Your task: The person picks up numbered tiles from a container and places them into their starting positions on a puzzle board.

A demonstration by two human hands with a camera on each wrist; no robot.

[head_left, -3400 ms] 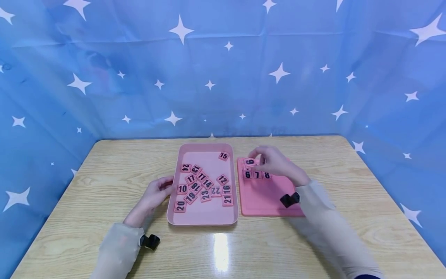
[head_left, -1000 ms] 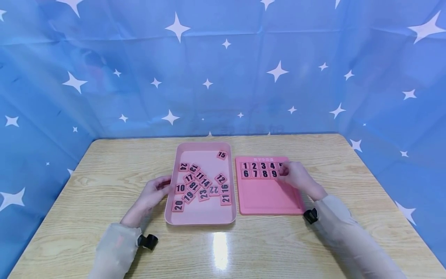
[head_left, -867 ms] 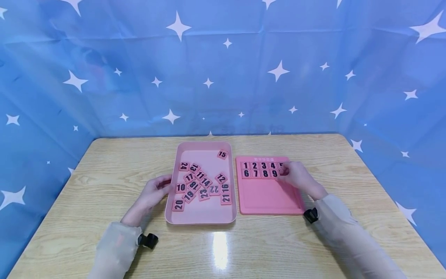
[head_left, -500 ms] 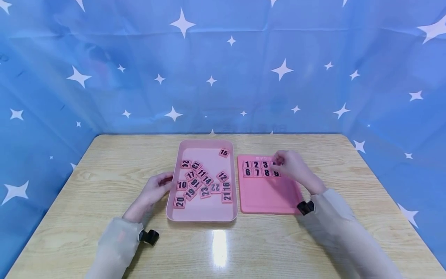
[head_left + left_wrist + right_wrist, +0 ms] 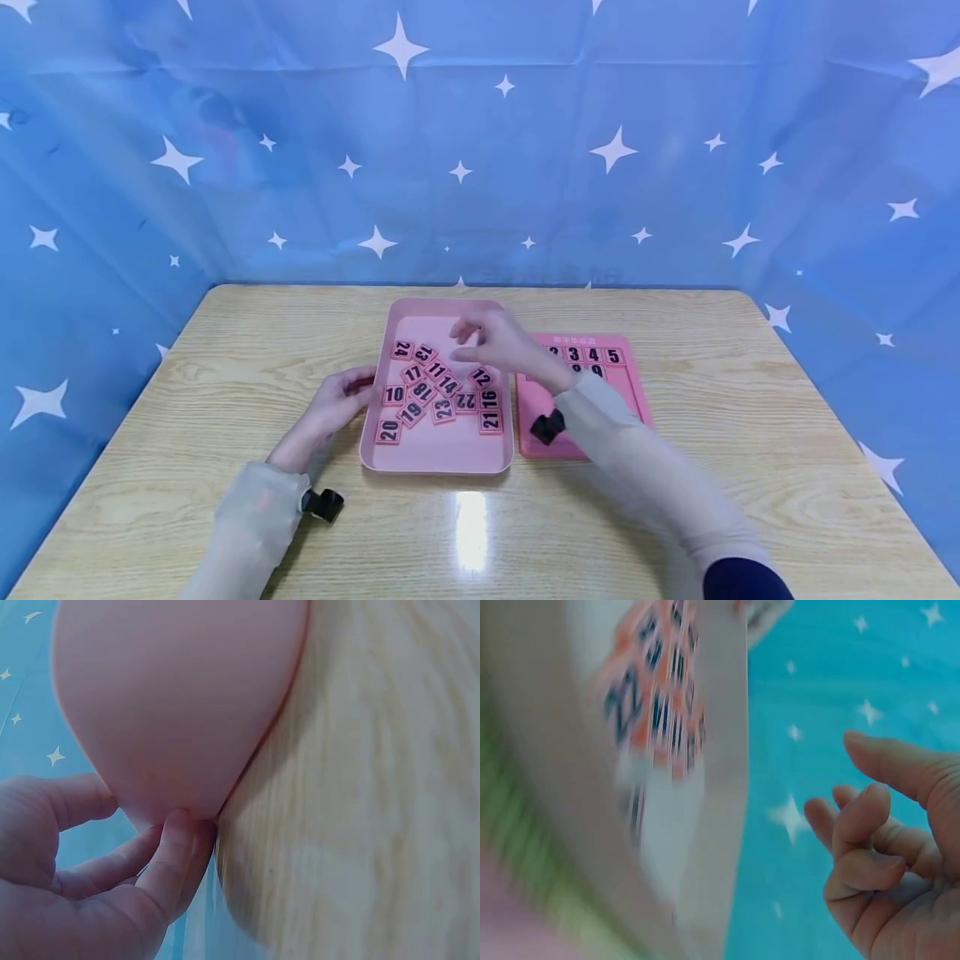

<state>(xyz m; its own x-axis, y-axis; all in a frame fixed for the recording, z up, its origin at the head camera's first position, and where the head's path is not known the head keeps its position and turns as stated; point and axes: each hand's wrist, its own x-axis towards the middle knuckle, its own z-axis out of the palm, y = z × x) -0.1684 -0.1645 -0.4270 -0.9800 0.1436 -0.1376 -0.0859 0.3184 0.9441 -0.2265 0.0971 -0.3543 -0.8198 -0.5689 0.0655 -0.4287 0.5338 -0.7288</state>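
Observation:
A pink tray [image 5: 435, 458] holds a scatter of numbered tiles, among them the 10 tile [image 5: 394, 395] and the 12 tile [image 5: 482, 377]. My left hand [image 5: 330, 408] holds the tray's left side, fingertips against its wall [image 5: 180, 705] in the left wrist view. Over the tray's upper right hovers my right hand [image 5: 498, 337], thumb and fingers apart with nothing between them. It hides the spot where the 15 tile lay. To the tray's right lies a pink number board [image 5: 641, 392], with the 5 tile [image 5: 613, 356] ending its top row and the 9 tile [image 5: 597, 372] below; my right forearm covers part of it.
Both lie on a wood-grain table [image 5: 750, 417]. A blue star-patterned cloth [image 5: 480, 167] hangs behind and at both sides. Each wrist carries a black camera [image 5: 324, 505].
The 9 tile, earlier held by my right hand, lies beside the 8. After touching the board's top right, my right hand has moved left over the tray. My left hand has stayed.

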